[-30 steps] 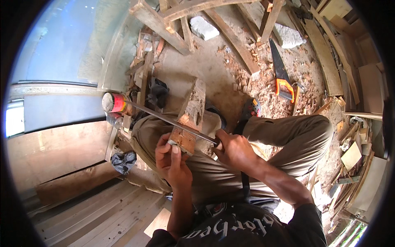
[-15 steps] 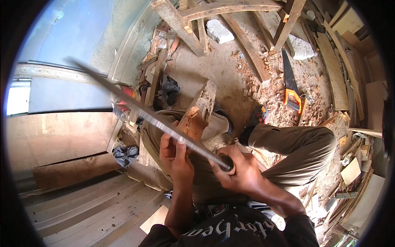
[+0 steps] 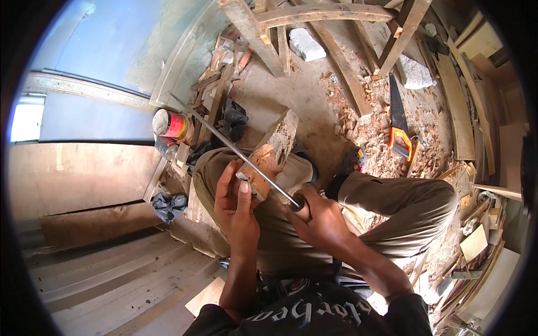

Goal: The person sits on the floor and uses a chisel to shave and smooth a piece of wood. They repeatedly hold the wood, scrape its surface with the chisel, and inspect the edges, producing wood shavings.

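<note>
My left hand [image 3: 238, 204] grips the near end of a short reddish-brown wood block [image 3: 263, 168], thumb on its end and fingers along its side. Behind that block is a rough, weathered piece of timber [image 3: 283, 130] between my legs. My right hand [image 3: 322, 218] is closed round the handle of a long, narrow steel blade [image 3: 224, 140]. The blade is seen nearly edge-on and crosses over the block, its tip toward the upper left. I cannot tell whether it touches the wood. Its exact kind, machete or file, is unclear.
A handsaw [image 3: 399, 117] with an orange and black handle lies among wood chips at the right. A wooden frame [image 3: 328, 14] stands ahead. At the left are a red-labelled can [image 3: 170, 124] and a black plastic bag [image 3: 169, 207]. Wood scraps [image 3: 487, 224] are heaped far right.
The blade has come down from above the block and turned from its broad face to nearly edge-on. Its tip has moved right, uncovering the can. My left hand still holds the block.
</note>
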`<state>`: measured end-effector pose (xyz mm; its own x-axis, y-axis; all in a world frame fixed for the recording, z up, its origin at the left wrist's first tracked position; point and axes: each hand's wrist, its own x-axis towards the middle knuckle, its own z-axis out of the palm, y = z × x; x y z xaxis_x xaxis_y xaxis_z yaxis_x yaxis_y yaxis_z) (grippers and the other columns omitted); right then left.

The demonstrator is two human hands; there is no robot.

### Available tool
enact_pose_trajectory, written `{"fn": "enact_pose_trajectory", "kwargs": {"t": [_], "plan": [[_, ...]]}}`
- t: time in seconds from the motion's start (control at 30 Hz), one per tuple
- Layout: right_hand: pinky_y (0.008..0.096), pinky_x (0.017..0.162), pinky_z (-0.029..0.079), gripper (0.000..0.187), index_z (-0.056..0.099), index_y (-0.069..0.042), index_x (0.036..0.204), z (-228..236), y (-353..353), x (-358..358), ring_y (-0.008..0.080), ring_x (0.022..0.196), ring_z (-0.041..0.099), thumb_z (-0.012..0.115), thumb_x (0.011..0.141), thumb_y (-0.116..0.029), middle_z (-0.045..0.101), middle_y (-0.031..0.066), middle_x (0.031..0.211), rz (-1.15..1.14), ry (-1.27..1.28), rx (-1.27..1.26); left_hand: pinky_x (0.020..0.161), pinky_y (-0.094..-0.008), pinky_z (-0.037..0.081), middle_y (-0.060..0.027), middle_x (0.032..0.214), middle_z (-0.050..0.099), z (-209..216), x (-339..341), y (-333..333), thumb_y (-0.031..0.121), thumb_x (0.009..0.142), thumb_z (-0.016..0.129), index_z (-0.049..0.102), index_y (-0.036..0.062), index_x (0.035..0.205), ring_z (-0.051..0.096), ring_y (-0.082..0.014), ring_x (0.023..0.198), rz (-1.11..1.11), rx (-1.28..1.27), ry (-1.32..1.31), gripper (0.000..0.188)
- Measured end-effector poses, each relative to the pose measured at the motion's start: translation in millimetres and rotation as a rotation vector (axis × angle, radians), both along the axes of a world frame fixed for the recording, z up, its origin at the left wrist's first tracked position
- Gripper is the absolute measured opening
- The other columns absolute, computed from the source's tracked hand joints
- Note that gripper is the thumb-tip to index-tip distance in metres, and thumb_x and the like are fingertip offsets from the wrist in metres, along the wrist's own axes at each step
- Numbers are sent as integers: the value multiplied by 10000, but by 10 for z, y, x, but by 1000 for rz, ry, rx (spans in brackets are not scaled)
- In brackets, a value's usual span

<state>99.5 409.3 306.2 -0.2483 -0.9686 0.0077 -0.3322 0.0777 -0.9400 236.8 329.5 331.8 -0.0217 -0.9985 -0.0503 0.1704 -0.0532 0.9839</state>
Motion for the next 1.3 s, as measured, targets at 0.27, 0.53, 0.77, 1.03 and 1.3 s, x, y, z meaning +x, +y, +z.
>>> {"fn": "enact_pose_trajectory", "kwargs": {"t": [0.27, 0.53, 0.77, 1.03, 1.3], "plan": [[406, 639, 564, 426, 626, -22, 1160, 29, -823, -226, 331, 730, 732, 778, 880, -305, 696, 186, 737, -144, 108, -176, 1048, -298, 422, -147, 1378, 580, -48, 72, -150, 141, 1035, 521, 472, -64, 1433, 552, -183, 1247, -213, -133, -115, 450], [496, 718, 560, 322, 602, -7, 1100, 176, -1054, -256, 419, 791, 702, 701, 856, -192, 696, 227, 782, -108, 163, -97, 1067, -288, 388, -149, 1413, 562, -34, -68, -274, 96, 1013, 547, 450, -84, 1441, 521, -187, 1283, -292, -220, -201, 475], [326, 574, 514, 198, 669, 24, 971, 130, -1153, -524, 192, 604, 665, 713, 910, -160, 700, 84, 749, 71, -160, -120, 1078, -312, 408, -163, 1473, 492, 88, -66, -332, 22, 979, 563, 439, -73, 1454, 490, -201, 1324, -464, -227, -215, 500], [295, 461, 435, 213, 661, 10, 875, 295, -1065, -585, 102, 479, 559, 665, 927, -197, 607, 44, 610, 117, -432, 143, 1070, -360, 439, -214, 1447, 519, -53, -120, -95, -8, 878, 610, 489, -26, 1433, 521, -295, 1334, -362, -430, -445, 568], [285, 601, 501, 280, 674, 29, 869, 214, -1039, -1053, 117, 593, 632, 706, 917, -245, 677, 45, 666, -207, 16, 128, 1082, -383, 453, -155, 1336, 632, -181, 90, 69, -131, 733, 599, 620, 29, 1307, 590, -307, 1274, -655, -481, -640, 596]]}}
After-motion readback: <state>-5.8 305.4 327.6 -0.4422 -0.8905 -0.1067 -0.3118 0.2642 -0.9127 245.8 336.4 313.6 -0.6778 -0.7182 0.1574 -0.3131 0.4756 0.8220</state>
